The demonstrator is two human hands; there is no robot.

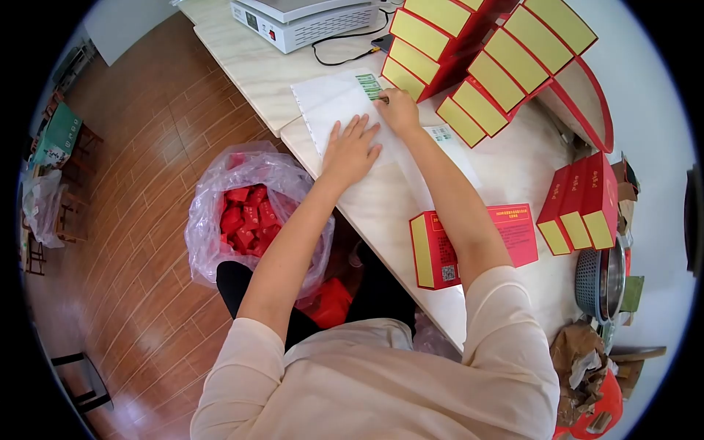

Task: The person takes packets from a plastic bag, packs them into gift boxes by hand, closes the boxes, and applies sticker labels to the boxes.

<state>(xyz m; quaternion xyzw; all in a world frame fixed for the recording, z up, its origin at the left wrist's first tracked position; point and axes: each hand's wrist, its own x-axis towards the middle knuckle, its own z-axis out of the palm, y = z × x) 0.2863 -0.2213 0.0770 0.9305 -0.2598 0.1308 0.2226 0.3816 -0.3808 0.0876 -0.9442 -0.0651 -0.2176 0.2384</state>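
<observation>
My left hand (352, 151) lies flat with fingers spread on a white sheet (323, 103) at the table's edge. A block of green-and-white printed stickers (369, 83) shows near the sheet's far right corner. At those stickers, the fingers of my right hand (399, 111) are curled and pinched together on a sticker's edge; how far it is lifted is hidden. Another white sheet (442, 133) with green print lies partly under my right forearm. Below that forearm a red box (480, 242) with yellow sides rests on the table.
Red-and-yellow boxes (506, 66) stand stacked at the far right, with three more boxes (579, 198) nearer. A white electric device (308, 26) with a cable is at the back left. Beside the table, a clear plastic bag (202, 227) holds small red packets (249, 218).
</observation>
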